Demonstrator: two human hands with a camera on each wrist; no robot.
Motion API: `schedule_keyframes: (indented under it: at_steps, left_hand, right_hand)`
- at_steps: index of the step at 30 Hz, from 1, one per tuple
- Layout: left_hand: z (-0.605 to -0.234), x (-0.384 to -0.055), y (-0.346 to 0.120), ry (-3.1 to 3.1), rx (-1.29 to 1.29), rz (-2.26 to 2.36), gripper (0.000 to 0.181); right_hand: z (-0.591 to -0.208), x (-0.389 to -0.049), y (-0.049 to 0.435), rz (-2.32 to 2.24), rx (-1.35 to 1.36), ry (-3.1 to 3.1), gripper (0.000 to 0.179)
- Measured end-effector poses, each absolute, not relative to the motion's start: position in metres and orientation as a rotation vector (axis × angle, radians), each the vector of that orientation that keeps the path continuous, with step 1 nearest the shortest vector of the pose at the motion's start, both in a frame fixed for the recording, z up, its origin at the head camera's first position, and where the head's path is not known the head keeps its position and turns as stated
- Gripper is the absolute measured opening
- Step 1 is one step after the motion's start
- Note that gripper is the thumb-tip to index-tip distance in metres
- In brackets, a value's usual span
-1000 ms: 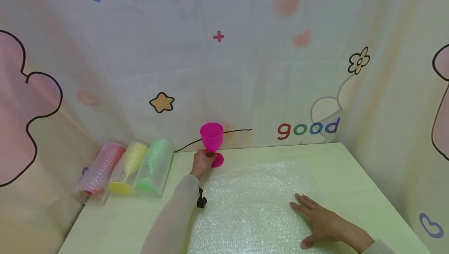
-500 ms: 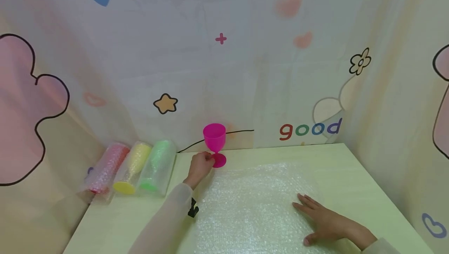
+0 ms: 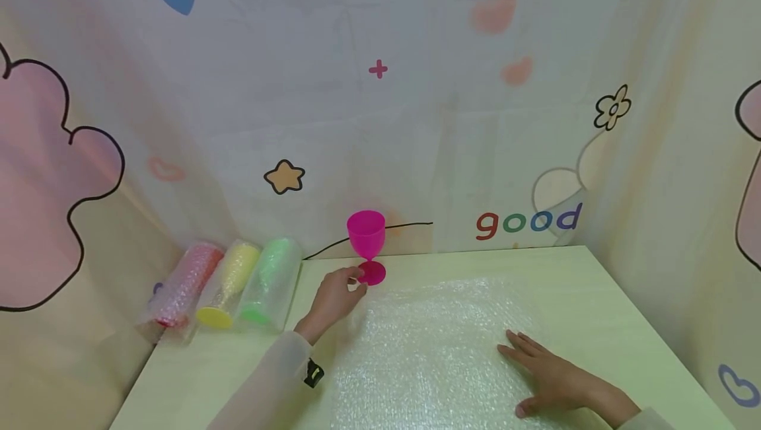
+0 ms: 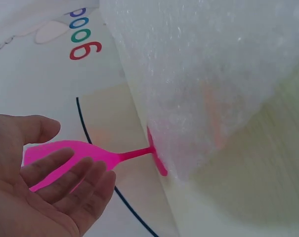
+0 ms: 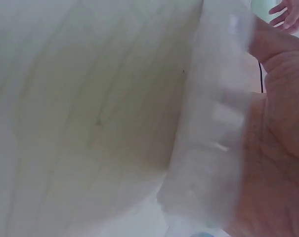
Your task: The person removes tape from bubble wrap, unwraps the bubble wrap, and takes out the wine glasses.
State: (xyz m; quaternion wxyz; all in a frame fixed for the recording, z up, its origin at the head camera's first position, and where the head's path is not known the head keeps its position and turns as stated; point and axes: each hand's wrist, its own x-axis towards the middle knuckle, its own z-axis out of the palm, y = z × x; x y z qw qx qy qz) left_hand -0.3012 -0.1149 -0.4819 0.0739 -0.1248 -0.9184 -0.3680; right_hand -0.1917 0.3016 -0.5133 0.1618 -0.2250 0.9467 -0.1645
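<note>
A bright pink plastic goblet (image 3: pixel 366 235) stands upright at the back edge of the table, beyond the sheet of bubble wrap (image 3: pixel 428 351). Beside its foot is my left hand (image 3: pixel 333 301). In the left wrist view, the left hand's fingers (image 4: pixel 92 190) are spread and relaxed, grip nothing and partly cover the goblet's bowl (image 4: pixel 102 154). My right hand (image 3: pixel 549 377) rests on the right part of the bubble wrap with its fingers spread. The right wrist view shows the right palm (image 5: pixel 282 143) beside the edge of the wrap (image 5: pixel 211 133).
Three wrapped goblets lie side by side at the table's back left: a red one (image 3: pixel 189 285), a yellow one (image 3: pixel 228 285) and a green one (image 3: pixel 270 281). A printed curtain (image 3: pixel 428 152) hangs behind the table (image 3: pixel 600 324) and along both sides.
My left hand has let go of the goblet's stem and drawn back toward me, its fingers opening. The goblet stays standing, and the right hand keeps its place on the wrap.
</note>
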Motion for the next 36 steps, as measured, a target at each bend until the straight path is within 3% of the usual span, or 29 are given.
schedule_keyframes:
  at_steps: [15, 24, 36]
  left_hand:
    - [-0.458, -0.263, -0.146, -2.685, -0.304, -0.759, 0.040]
    - [-0.450, -0.272, -0.190, -2.667, -0.190, -0.689, 0.049]
    - [-0.451, -0.292, -0.241, -2.856, -0.102, -0.655, 0.076]
  right_hand:
    - [-0.512, -0.191, 0.300, -0.501, -0.639, 2.704, 0.105]
    - [-0.514, -0.191, 0.300, -0.504, -0.655, 2.719, 0.104]
    - [-0.512, -0.189, 0.299, -0.519, -0.657, 2.723, 0.104]
